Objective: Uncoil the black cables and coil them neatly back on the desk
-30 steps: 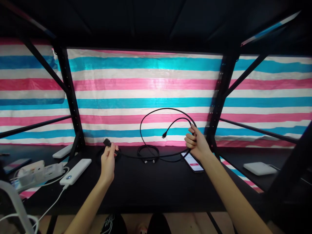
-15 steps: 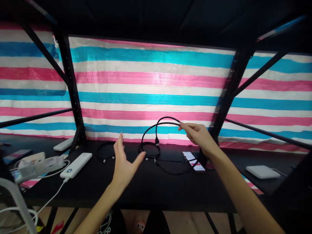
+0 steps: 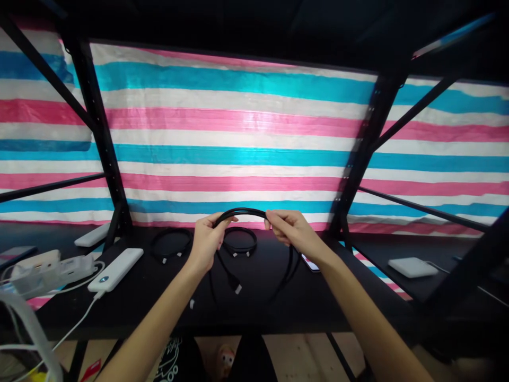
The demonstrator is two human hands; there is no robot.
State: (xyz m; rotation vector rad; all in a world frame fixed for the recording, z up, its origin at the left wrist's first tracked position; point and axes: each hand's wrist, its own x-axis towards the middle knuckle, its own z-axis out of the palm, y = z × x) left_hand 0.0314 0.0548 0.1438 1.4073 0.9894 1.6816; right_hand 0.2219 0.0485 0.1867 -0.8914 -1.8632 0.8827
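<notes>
While my left hand (image 3: 207, 240) and right hand (image 3: 292, 231) pinch the black cable (image 3: 242, 213) (folded over), its dangling plugs (image 3: 237, 289) could snag the coiled cables (image 3: 239, 240) behind.

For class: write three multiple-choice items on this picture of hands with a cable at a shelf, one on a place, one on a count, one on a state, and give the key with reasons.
1. Where does the white power bank lie?
A. on the black shelf, left of the hands
B. under the phone
C. on the floor

2. How many coiled black cables lie on the shelf behind the hands?
A. none
B. two
C. five

3. How is the black cable held?
A. lying loose on the shelf
B. by one hand only
C. by both hands, arched between them

Key: 1 A, it lies flat near the shelf's left end. 2 B, one coil and another lie side by side. 3 C, the left hand and right hand each grip it, and its ends hang down.
</notes>
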